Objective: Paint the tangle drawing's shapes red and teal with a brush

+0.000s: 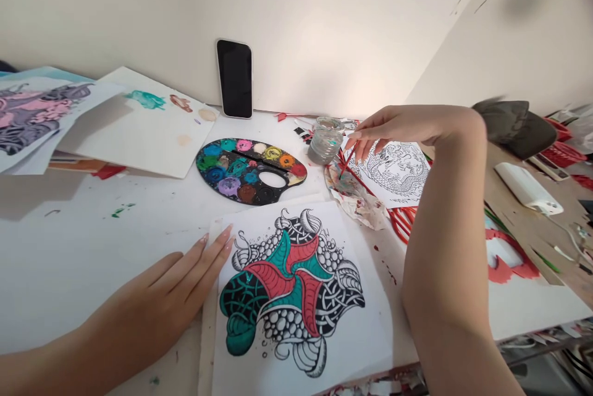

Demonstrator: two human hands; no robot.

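My left hand (173, 288) lies flat, fingers stretched out, at the left edge of a patterned colouring page (296, 285). Red and teal paint fills the swirl in the page's middle and some shapes at its lower left; other parts stay black and white. My right hand (393, 124) reaches past the page and pinches a thin red paintbrush (348, 161). The brush points down at a crumpled, paint-stained tissue (364, 207). Just left of those fingers stands a clear jar of cloudy water (324, 143). A black paint palette (259, 194) with several colours sits behind the page.
A phone (235, 78) leans upright on the wall. Painted sheets (162, 130) are stacked at the left. A dragon line drawing (393, 170) lies under my right hand, with red strands (399, 226) beside it. Further right are a cap (514, 127) and a white power bank (528, 189).
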